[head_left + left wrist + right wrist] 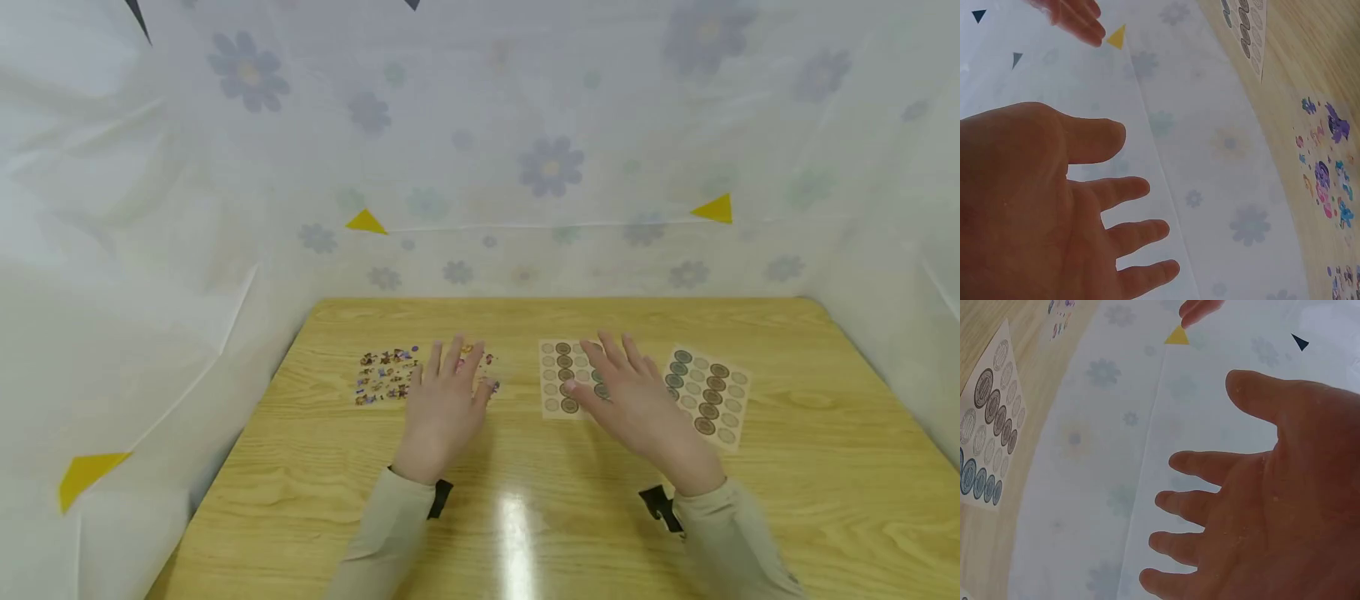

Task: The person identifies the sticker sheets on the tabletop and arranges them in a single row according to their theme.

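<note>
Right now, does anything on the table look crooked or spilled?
Yes, one thing looks crooked: the rightmost sheet of circles lies turned at an angle on the table, while the neighbouring circle sheet lies nearly straight. The right hand hides part of that straighter one. I see nothing spilled.

This looks like a little booth, a bit like a tent. A pale sheet with flowers [465, 183] is at the back, and more pale sheet [150, 300] is on both sides of a wood surface [817, 500]. Yellow triangles [366, 222] dot the sheet. I can't tell what room is outside.
</note>
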The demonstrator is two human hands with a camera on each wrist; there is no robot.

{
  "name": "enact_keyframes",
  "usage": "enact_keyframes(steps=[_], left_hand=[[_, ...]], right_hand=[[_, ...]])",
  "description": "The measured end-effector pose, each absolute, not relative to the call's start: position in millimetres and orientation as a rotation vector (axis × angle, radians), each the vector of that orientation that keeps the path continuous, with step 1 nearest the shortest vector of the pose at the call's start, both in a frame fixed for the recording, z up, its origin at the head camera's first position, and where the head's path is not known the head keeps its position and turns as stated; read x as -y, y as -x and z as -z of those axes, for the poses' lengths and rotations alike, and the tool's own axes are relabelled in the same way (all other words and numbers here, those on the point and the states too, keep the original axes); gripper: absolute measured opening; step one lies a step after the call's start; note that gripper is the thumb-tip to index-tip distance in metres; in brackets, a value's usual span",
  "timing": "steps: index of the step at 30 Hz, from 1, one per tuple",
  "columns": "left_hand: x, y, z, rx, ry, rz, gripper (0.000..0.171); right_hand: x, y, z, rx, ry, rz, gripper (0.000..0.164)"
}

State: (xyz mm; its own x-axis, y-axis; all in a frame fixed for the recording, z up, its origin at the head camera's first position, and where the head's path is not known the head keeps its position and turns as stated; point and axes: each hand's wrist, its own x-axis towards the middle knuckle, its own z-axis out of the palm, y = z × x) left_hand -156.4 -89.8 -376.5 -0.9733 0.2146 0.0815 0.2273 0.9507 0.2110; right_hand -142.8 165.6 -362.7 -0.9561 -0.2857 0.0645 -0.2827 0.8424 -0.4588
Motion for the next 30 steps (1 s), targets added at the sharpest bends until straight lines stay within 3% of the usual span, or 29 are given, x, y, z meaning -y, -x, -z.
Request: enact_keyframes(steps=[22,30], left_hand=[[152,165,400,3.026,0.237,0.330,0.058],[182,179,411,2.957,0.217,0.422,0.053]], right_hand=[[-119,159,399,-3.040,0.709,0.666,0.063],[-102,183,408,-2.964,0.791,0.712,0.061]])
